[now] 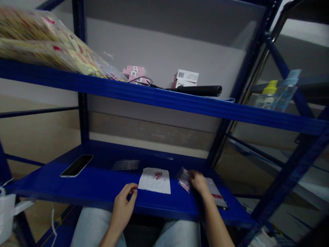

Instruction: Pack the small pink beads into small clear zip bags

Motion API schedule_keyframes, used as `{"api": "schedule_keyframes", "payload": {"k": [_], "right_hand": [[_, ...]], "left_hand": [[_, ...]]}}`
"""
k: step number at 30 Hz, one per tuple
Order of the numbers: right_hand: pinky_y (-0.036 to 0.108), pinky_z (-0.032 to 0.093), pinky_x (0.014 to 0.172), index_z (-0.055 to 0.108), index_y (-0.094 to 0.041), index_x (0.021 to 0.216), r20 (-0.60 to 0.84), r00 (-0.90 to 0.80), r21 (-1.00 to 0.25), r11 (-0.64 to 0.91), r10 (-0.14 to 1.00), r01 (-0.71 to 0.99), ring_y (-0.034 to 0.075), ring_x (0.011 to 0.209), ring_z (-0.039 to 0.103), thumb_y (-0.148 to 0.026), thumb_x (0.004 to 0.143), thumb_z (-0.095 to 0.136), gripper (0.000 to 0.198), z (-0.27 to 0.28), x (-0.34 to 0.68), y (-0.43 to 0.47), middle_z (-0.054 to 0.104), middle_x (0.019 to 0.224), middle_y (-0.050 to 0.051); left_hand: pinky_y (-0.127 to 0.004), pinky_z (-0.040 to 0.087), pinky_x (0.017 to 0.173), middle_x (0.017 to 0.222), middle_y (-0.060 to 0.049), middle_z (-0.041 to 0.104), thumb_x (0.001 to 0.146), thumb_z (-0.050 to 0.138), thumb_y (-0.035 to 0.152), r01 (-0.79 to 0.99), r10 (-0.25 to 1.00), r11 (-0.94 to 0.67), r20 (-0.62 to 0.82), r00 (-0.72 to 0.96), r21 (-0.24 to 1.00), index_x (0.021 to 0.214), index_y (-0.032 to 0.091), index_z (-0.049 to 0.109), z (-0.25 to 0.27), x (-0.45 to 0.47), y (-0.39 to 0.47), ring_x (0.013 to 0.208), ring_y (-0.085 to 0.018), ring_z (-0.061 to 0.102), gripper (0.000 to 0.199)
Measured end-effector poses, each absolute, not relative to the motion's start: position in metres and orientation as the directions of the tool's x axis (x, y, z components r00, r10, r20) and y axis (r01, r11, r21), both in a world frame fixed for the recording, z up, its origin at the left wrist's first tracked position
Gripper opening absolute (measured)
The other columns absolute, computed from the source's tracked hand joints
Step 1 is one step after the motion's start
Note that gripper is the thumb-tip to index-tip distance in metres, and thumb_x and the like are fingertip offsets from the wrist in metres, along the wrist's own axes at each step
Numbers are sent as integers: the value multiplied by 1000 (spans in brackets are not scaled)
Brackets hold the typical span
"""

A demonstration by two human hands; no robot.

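on the lower shelf of blue metal (97, 185), a black-faced smartphone with a pale rim (77, 166) lies at far left, well apart from both hands. next comes a flat pile of clear plastic bags (126, 165), then a person's left hand (125, 199), fingertips just beside the left edge of a square sheet of white paper (154, 186); its thumb and forefinger stand narrowly apart, nothing visible between them. small pink and dark pieces (158, 175) sit loose on the sheet, toward its back. to the right lies a clear plastic bag with pinkish contents (184, 181), the right hand (197, 181) at its right edge; blur hides whether those fingers grip it or only touch. a flat grey item with a red band (216, 196) lies at far right. the step in hand appears to be handling the bag, and moving it would likely call for a light pinch, clear of the loose pieces.
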State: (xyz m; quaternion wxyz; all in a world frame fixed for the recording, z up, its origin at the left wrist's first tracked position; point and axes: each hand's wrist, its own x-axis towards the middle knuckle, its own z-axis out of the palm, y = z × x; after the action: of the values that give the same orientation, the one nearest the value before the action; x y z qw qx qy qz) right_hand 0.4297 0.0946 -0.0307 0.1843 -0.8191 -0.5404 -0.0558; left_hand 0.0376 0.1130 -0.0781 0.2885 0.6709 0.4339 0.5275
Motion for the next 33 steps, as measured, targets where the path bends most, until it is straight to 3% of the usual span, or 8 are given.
{"api": "schedule_keyframes", "payload": {"k": [5, 9, 12, 16, 20, 29, 33], "right_hand": [[23, 41, 69, 76, -19, 94, 241, 420, -358, -322, 875, 876, 20, 85, 69, -8, 81, 50, 31, -4, 428, 82, 75, 94, 8], [25, 40, 62, 72, -19, 79, 304, 410, -617, -149, 860, 772, 20, 72, 65, -24, 81, 58, 16, 17, 389, 55, 72, 76, 5], [25, 41, 61, 70, -18, 79, 356, 377, -805, 76, 855, 589, 19, 66, 61, -35, 82, 61, 20, 19, 322, 33, 68, 71, 4], [24, 46, 64, 70, -17, 86, 336, 311, -933, 270, 889, 236, 18, 71, 59, -46, 83, 66, 29, 11, 234, 15, 68, 78, 4], [28, 50, 75, 73, -18, 99, 301, 197, -954, 298, 933, 44, 22, 84, 64, -44, 87, 65, 30, 2, 197, 13, 71, 91, 7], [31, 51, 81, 77, -20, 91, 368, 144, -926, 348, 919, 150, 21, 86, 64, -43, 89, 63, 27, -7, 193, 26, 71, 90, 8], [26, 50, 74, 69, -19, 92, 329, 222, -943, 305, 918, 138, 18, 80, 62, -44, 89, 63, 26, -13, 190, 25, 69, 88, 5]], "left_hand": [[-32, 52, 82, 102, -7, 70, 90, 56, 33, 188, 867, -494, 465, 179, 849, 97, 25, 73, -59, 65, 86, 91, -25, 66, 21], [-30, 52, 79, 96, -7, 72, 92, 56, 31, 116, 840, -505, 456, 292, 855, 94, 24, 74, -26, 87, 72, 86, -23, 67, 20], [-30, 53, 83, 99, -8, 73, 92, 57, 33, -7, 819, -472, 442, 366, 881, 96, 24, 74, -1, 103, 62, 92, -24, 67, 20], [-29, 57, 81, 106, -9, 73, 91, 59, 35, -111, 856, -382, 396, 333, 918, 106, 22, 72, 12, 100, 52, 91, -23, 70, 24], [-29, 58, 82, 109, -9, 73, 89, 64, 37, -47, 881, -387, 384, 276, 921, 106, 23, 73, 4, 74, 50, 94, -24, 70, 23], [-34, 56, 91, 105, -10, 74, 87, 66, 44, -73, 919, -275, 285, 272, 959, 103, 20, 74, -11, 60, 57, 97, -26, 70, 30], [-37, 55, 91, 102, -10, 74, 88, 64, 45, -252, 924, -155, 231, 307, 955, 100, 18, 74, -15, 64, 60, 94, -25, 69, 32]]}}
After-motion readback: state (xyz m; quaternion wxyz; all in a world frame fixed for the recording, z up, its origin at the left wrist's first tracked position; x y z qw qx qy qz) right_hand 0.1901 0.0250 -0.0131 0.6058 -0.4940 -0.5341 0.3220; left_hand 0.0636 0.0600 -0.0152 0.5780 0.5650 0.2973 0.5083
